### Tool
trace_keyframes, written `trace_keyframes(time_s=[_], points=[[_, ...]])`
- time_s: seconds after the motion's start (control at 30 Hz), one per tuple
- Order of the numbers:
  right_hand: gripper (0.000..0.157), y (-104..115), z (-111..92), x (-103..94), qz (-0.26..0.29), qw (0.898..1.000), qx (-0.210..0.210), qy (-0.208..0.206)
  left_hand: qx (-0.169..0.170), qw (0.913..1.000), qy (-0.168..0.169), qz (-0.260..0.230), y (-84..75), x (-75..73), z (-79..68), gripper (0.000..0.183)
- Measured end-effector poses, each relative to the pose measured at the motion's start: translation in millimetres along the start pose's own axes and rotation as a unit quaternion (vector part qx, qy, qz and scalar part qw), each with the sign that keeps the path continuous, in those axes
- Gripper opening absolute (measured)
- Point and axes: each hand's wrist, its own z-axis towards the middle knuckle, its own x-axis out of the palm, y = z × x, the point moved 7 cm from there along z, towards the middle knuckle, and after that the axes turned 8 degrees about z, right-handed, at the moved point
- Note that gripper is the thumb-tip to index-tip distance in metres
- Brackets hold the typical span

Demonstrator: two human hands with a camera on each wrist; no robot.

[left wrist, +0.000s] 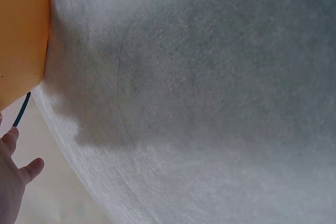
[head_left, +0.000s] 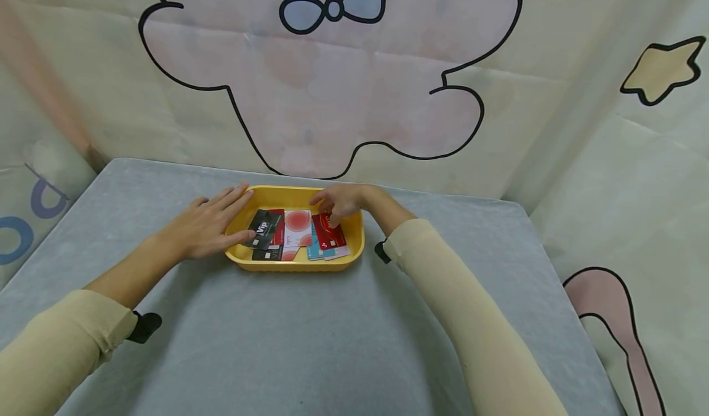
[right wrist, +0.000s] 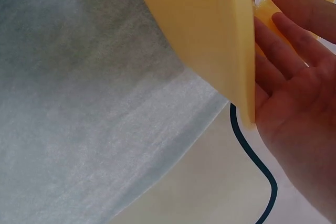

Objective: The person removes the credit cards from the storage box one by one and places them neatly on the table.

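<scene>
A yellow plastic tray (head_left: 293, 267) stands on the table with several cards lying in it. My left hand (head_left: 207, 225) rests at the tray's left rim, fingers straight, thumb reaching over a black card (head_left: 263, 228) marked VIP. Over the right side of the tray is my right hand (head_left: 344, 199), its thumb near a red card (head_left: 330, 236). The right wrist view shows that hand (right wrist: 302, 87) with loosely extended fingers inside the tray wall (right wrist: 210, 35), nothing pinched. Between the two groups lies a pink-and-white card (head_left: 296, 219). A light blue card (head_left: 315, 252) shows under the red one.
Grey-blue cloth covers the table (head_left: 299, 342). Behind it hangs a pale curtain (head_left: 332, 96) with a cartoon figure and a bow. Another printed sheet (head_left: 659, 188) hangs along the right side. The tray sits near the table's far edge.
</scene>
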Motion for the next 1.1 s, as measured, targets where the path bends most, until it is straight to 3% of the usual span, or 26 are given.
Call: trace_keyframes(time_s=[0.5,1.1], points=[[0.060,2,-1,2.3,-0.004,1.000,-0.003,-0.017,-0.003,1.0000,0.000,-0.001,0.1,0.3,0.2,0.091],[0.053,3,-4,11.4,-0.013,1.000,-0.001,0.006,-0.007,0.9999,0.010,-0.005,-0.8,1.2,0.1,0.090]])
